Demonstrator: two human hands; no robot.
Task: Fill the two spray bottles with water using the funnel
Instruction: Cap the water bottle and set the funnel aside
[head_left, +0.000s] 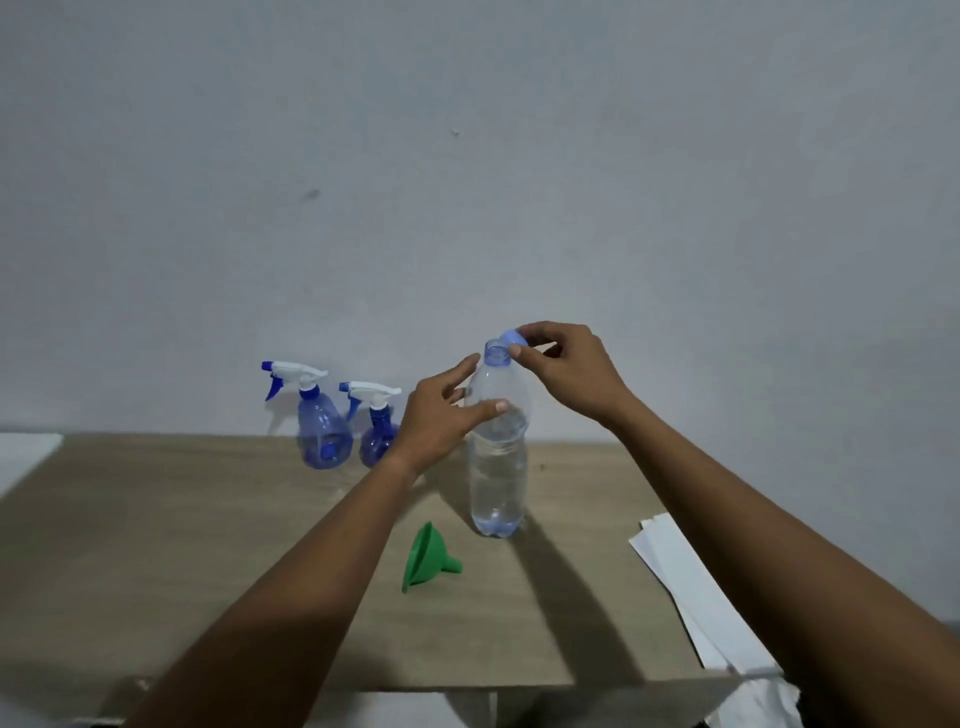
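A clear water bottle stands upright mid-table, its mouth uncovered and mostly full of water. My right hand pinches its light blue cap just above and to the right of the mouth. My left hand is at the bottle's upper left, fingers spread beside its shoulder, thumb lying across its front. Two blue spray bottles with white trigger heads stand at the back near the wall; the right one is partly behind my left hand. A green funnel lies on its side in front of the water bottle.
The wooden table runs up to a plain grey wall. White paper sheets lie at its right edge. A white surface shows at the far left. The table's front edge is near the bottom of the view.
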